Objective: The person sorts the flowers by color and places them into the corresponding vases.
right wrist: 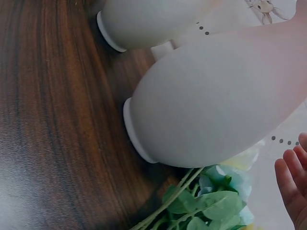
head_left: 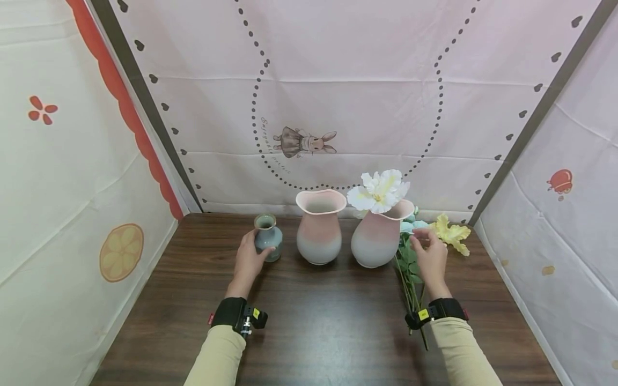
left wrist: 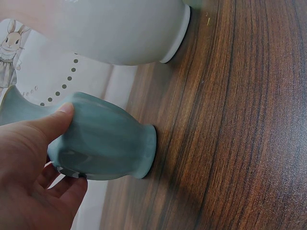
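Observation:
At the back left, a small blue-green vase (head_left: 268, 241) stands upright on the table. My left hand (head_left: 249, 260) grips it round the body, thumb on the near side; the thumb (left wrist: 55, 123) and curled fingers show close up in the left wrist view. My right hand (head_left: 431, 260) is over the flower stems (head_left: 410, 289) lying at the right, beside the right pink-and-white vase (head_left: 374, 244). Its fingers (right wrist: 290, 179) are loosely bent and hold nothing. A white flower (head_left: 379, 193) stands in that right vase.
Another pink-and-white vase (head_left: 319, 236) stands between the small vase and the right one. A yellow flower (head_left: 451, 233) and pale blue flowers (head_left: 411, 224) lie at the back right of the wooden table (head_left: 314, 332). Printed cloth walls (head_left: 347, 118) enclose the back and sides.

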The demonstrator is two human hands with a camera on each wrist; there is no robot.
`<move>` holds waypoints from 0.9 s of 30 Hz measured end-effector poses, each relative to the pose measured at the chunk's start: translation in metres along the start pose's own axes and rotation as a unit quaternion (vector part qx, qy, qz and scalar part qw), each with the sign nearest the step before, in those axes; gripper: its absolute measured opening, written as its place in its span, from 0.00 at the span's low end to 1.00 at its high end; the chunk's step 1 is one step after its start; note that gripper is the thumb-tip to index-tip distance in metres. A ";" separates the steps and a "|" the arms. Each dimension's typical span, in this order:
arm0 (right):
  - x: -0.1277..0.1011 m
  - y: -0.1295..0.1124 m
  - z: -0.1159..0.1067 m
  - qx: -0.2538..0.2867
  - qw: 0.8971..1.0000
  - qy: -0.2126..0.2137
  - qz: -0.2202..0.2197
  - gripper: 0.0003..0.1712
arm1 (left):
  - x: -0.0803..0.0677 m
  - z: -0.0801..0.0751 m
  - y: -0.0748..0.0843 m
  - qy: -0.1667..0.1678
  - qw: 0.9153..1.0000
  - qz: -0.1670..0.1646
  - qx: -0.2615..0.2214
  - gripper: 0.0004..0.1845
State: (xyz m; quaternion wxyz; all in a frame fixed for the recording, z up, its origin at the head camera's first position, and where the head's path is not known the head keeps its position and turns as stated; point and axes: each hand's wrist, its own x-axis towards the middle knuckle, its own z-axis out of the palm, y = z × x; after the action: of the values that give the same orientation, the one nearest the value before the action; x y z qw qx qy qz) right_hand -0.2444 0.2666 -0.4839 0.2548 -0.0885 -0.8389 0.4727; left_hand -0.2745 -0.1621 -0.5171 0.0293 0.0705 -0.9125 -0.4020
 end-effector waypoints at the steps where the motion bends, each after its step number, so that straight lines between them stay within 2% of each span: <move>1: -0.001 0.001 0.001 0.000 1.000 -0.002 0.002 0.11 | 0.000 0.000 0.000 0.000 1.000 0.000 0.000 0.41; 13: -0.010 0.014 0.006 -0.034 0.999 -0.020 0.025 0.12 | -0.001 0.000 0.000 -0.005 1.000 -0.003 0.002 0.41; 27: -0.019 0.028 0.013 -0.049 0.996 -0.048 0.052 0.12 | 0.000 0.000 0.001 -0.003 1.000 -0.007 -0.002 0.41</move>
State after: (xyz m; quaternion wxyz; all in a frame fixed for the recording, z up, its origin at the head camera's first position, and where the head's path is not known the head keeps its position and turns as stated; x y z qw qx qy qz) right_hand -0.2372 0.2644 -0.5198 0.1851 -0.1217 -0.8666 0.4472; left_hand -0.2747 -0.1613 -0.5164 0.0244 0.0754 -0.9113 -0.4041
